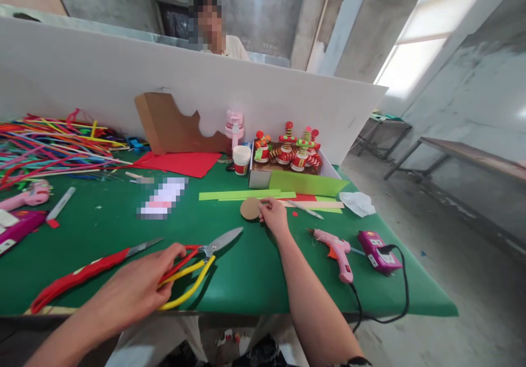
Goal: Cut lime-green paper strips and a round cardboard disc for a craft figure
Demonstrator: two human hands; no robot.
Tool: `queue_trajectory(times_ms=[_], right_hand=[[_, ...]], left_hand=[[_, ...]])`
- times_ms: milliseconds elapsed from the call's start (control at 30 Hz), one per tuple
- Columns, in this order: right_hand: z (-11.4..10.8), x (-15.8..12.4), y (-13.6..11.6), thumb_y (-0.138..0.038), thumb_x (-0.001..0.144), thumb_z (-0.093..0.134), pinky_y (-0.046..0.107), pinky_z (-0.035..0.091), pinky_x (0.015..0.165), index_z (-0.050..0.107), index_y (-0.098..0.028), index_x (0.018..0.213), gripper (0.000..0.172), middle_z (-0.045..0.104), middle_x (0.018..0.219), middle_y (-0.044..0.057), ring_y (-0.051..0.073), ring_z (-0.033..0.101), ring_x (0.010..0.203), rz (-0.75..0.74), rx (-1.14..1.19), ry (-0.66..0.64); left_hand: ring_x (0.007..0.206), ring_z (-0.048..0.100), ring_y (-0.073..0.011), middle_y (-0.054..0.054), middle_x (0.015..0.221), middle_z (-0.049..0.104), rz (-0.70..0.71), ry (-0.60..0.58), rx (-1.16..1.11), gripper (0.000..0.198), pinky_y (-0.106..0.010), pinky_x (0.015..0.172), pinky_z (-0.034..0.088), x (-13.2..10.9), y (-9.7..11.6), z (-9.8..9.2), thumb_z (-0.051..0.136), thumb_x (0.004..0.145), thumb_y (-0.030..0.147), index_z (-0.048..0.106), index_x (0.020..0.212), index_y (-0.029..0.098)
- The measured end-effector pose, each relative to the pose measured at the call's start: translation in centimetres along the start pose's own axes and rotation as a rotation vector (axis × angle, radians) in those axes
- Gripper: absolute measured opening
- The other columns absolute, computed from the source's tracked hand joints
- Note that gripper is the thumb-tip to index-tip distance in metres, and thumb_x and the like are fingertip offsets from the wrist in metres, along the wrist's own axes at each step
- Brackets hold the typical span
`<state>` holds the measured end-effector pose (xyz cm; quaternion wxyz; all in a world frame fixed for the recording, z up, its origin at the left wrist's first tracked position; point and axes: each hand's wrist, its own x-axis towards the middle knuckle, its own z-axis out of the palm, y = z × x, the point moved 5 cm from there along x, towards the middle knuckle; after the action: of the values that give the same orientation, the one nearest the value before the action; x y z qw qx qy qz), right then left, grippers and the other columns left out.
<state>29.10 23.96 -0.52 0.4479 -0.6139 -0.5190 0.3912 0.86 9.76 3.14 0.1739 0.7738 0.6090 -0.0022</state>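
Note:
My left hand (135, 287) rests near the table's front edge, its fingers closed on the red and yellow handles of a pair of scissors (197, 265) whose blades point right and away. A second pair of red-handled scissors (88, 274) lies just to the left. My right hand (274, 214) reaches forward and pinches the edge of a brown cardboard disc (250, 208) lying on the green table (246, 268). Green and red paper strips (263, 194) lie just beyond the disc.
A pink glue gun (337, 249) and a magenta box (378, 251) with a black cable sit at the right. Coloured pipe cleaners (53, 142) are heaped far left. A box of red paper figures (293, 156), a cup (241, 160) and red paper (178, 162) stand before a white partition (102, 71); a person sits behind it.

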Motion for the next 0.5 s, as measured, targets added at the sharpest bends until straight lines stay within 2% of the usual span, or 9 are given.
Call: queue_trajectory(times_ms=[100,167,200,333,400,500], right_hand=[[-0.3,-0.2,-0.4,-0.021,0.078,0.065,0.030,0.055,0.064,0.071,-0.020,0.102,0.025,0.073,0.095,0.004,0.012,0.058,0.053,-0.065,-0.078,0.047],[-0.4,-0.4,-1.2,-0.022,0.081,0.064,0.033,0.054,0.075,0.072,-0.021,0.110,0.030,0.071,0.112,0.007,0.013,0.060,0.061,-0.182,-0.216,0.067],[-0.2,-0.7,-1.7,-0.023,0.084,0.062,0.033,0.053,0.077,0.073,-0.021,0.110,0.028,0.072,0.113,0.007,0.014,0.061,0.065,-0.249,-0.294,0.042],[1.5,-1.9,-2.8,-0.023,0.084,0.069,0.029,0.047,0.080,0.079,-0.023,0.087,0.011,0.076,0.088,0.003,0.018,0.063,0.080,-0.416,-0.450,-0.176],[2.1,-2.5,-3.1,-0.027,0.080,0.077,0.030,0.043,0.083,0.079,-0.024,0.086,0.008,0.076,0.090,0.003,0.020,0.062,0.089,-0.451,-0.550,-0.242],[2.3,-2.7,-3.2,-0.034,0.081,0.078,0.032,0.040,0.084,0.079,-0.023,0.095,0.017,0.074,0.102,0.006,0.023,0.060,0.097,-0.429,-0.748,-0.270]], left_hand=[[0.064,0.060,-0.0185,0.004,0.074,0.060,-0.116,0.072,-0.098,0.038,-0.027,0.061,0.040,-0.7,-3.4,-1.4,0.039,0.073,0.035,0.046,0.110,0.028],[0.065,0.061,-0.0183,0.005,0.075,0.060,-0.224,0.147,-0.117,0.043,-0.027,0.063,0.042,-0.5,-5.6,-3.3,0.040,0.073,0.042,0.044,0.114,0.028],[0.068,0.062,-0.0188,0.004,0.077,0.061,-0.284,0.186,-0.094,0.044,-0.027,0.064,0.042,-0.4,-6.7,-4.4,0.039,0.074,0.045,0.044,0.114,0.027],[0.070,0.064,-0.0215,0.000,0.081,0.066,-0.563,0.233,0.112,0.038,-0.027,0.058,0.037,0.5,-11.3,-8.1,0.036,0.079,0.044,0.047,0.110,0.024],[0.071,0.064,-0.0210,-0.001,0.079,0.066,-0.617,0.186,0.149,0.033,-0.025,0.060,0.038,1.1,-14.1,-8.7,0.037,0.081,0.040,0.049,0.105,0.022],[0.063,0.063,-0.0179,0.005,0.062,0.061,-0.622,0.125,0.118,0.018,-0.023,0.058,0.037,1.8,-18.2,-8.1,0.041,0.081,0.037,0.048,0.091,0.023]])
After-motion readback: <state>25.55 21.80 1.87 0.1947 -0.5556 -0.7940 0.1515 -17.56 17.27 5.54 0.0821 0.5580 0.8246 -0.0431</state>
